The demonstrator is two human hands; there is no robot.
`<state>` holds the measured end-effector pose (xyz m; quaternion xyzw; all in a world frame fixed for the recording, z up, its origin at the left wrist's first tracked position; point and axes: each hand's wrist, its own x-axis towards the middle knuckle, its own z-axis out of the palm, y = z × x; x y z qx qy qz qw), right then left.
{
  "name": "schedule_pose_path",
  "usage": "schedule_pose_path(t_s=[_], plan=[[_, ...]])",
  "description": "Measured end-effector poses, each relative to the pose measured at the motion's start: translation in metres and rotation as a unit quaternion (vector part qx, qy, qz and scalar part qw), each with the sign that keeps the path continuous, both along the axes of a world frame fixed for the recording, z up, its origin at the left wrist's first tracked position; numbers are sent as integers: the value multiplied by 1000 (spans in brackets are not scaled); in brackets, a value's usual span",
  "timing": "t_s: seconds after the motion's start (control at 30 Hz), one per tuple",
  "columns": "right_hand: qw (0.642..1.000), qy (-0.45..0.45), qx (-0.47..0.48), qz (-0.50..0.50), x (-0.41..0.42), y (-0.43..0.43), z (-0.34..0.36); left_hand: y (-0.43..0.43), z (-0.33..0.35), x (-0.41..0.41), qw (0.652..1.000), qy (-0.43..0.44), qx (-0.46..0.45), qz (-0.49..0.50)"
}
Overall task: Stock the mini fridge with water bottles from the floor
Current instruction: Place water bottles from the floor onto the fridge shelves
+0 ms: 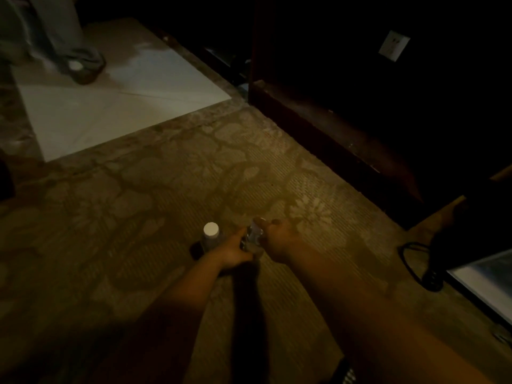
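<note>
Clear plastic water bottle (253,236): I am gripping it between my left hand (234,252) and right hand (278,241), a white-capped bottle (211,231) standing just beside the left one.

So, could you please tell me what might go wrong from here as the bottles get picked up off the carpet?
1. The white-capped bottle stands right beside the left hand; a careless lift could knock it over.
2. Both hands crowd the second bottle, the right hand curled round its top; in this dim light the grip may slip.
3. A black cable loops on the carpet at the right, possibly a snag.
</note>
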<state>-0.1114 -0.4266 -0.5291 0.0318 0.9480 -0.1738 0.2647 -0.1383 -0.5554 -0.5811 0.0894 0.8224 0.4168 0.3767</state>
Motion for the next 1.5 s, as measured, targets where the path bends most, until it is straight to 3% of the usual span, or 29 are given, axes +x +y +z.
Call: schedule_pose_path(t_s=[0.4,0.63,0.9,1.13,1.33,1.5], plan=[[992,27,-74,-98,37,25,-22,18,-11,27,999,-29,38,5],[997,5,-52,-49,38,59,17,57,-10,43,998,7,65,13],[999,1,32,22,61,115,91,121,49,74,994,27,97,-41],[995,76,68,3,109,158,156,164,101,102,983,67,163,-49],[976,196,37,-88,179,211,202,215,165,132,954,152,208,-153],[941,282,-4,-186,224,252,227,270,203,160,936,220,205,-182]])
